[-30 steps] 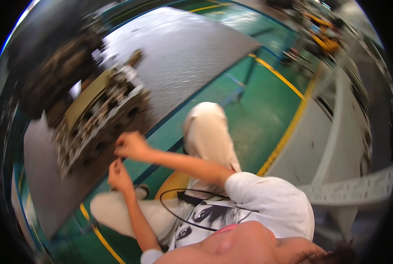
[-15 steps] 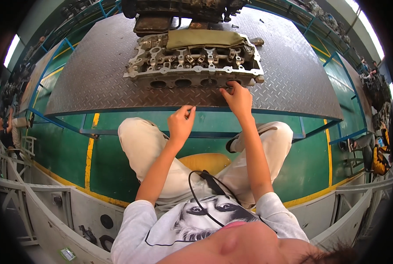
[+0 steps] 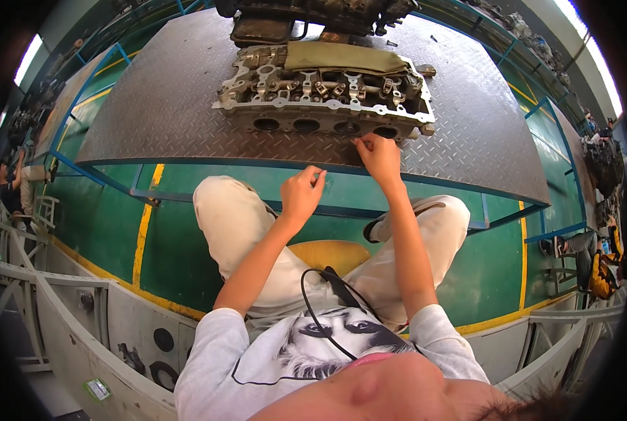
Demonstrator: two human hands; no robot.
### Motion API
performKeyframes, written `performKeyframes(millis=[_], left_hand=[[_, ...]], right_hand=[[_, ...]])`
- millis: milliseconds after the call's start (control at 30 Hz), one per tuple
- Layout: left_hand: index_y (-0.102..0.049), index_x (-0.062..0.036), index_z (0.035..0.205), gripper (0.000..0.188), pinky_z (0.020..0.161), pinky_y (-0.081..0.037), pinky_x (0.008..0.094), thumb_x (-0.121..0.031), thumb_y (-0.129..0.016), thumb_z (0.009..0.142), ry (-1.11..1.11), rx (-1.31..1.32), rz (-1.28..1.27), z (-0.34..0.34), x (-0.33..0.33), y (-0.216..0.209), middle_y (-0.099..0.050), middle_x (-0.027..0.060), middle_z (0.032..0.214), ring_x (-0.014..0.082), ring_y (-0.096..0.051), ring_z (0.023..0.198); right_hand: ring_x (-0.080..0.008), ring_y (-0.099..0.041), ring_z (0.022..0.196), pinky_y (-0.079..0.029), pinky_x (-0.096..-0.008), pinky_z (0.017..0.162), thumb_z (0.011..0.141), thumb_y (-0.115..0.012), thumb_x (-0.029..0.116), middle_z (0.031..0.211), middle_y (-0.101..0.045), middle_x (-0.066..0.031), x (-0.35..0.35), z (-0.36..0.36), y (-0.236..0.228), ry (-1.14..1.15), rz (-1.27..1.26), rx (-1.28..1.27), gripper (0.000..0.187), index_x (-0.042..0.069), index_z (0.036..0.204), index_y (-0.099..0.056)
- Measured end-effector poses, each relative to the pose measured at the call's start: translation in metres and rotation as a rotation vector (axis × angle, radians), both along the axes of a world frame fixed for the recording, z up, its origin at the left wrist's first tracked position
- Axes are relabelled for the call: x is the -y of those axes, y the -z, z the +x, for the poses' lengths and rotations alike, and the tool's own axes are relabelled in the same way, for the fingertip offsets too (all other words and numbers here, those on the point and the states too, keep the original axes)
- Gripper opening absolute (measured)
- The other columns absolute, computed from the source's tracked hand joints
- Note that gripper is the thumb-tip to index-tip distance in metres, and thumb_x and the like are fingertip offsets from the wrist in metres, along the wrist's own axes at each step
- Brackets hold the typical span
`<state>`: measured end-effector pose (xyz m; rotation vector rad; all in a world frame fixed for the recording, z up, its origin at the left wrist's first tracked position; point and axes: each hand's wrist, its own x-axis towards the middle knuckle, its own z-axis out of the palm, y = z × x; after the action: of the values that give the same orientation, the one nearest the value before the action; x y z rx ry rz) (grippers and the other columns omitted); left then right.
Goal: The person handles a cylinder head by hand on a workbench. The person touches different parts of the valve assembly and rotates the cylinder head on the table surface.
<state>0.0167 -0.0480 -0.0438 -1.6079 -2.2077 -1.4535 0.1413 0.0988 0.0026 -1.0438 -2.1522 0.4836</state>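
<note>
An engine cylinder head [image 3: 341,105] lies on the steel plate table, its row of round ports facing me and its rocker parts showing on top. Just in front of its right-hand ports is my right hand [image 3: 381,160], thumb and fingertips pinched together; anything between them is too small to make out. My left hand [image 3: 302,195] hovers off the table's front edge, closed with thumb against fingers, and whatever it may hold is hidden. An olive cloth [image 3: 345,57] is folded along the back of the cylinder head.
A dark, greasy engine block [image 3: 320,15] stands behind on the tread-plate table [image 3: 152,112]. Small bolts lie at the back right. My knees are under the blue table frame [image 3: 257,165]. Other people sit at the far left and far right.
My right hand has drawn its fingers in from the rightmost port, thumb and fingertips now together. My left hand has risen slightly and moved right. The whole view has shifted a little.
</note>
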Motion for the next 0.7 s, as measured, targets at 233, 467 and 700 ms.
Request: performKeyframes(millis=[233, 467, 700], left_hand=[[-0.058, -0.0044, 0.071, 0.015, 0.046, -0.042, 0.0353, -0.013, -0.067, 0.078, 0.045, 0.036, -0.073, -0.007, 0.001, 0.01, -0.058, 0.0097, 0.058, 0.0277, -0.057, 0.052], [-0.061, -0.0016, 0.072, 0.015, 0.047, -0.042, 0.0342, -0.014, -0.066, 0.079, 0.042, 0.043, -0.194, -0.014, 0.005, 0.018, -0.061, 0.011, 0.059, 0.0279, -0.058, 0.051], [-0.064, -0.0016, 0.072, 0.016, 0.053, -0.047, 0.0371, -0.016, -0.065, 0.078, 0.072, -0.031, -0.361, -0.014, 0.004, 0.028, -0.063, 0.0132, 0.063, 0.0303, -0.06, 0.057]], right_hand=[[-0.0303, -0.057, 0.052, -0.044, -0.0373, 0.05, 0.078, -0.066, 0.024, 0.056, -0.058, -0.0105, 0.006, 0.005, 0.003, 0.02, -0.043, -0.052, 0.02, 0.004, 0.074, -0.066], [-0.0307, -0.058, 0.054, -0.045, -0.0369, 0.052, 0.079, -0.065, 0.023, 0.057, -0.059, -0.0106, 0.01, 0.002, 0.004, 0.028, -0.099, -0.046, 0.019, 0.004, 0.076, -0.066], [-0.0295, -0.058, 0.053, -0.045, -0.035, 0.052, 0.078, -0.066, 0.023, 0.057, -0.059, -0.0092, 0.016, 0.002, 0.006, 0.011, -0.117, -0.051, 0.018, 0.004, 0.077, -0.066]])
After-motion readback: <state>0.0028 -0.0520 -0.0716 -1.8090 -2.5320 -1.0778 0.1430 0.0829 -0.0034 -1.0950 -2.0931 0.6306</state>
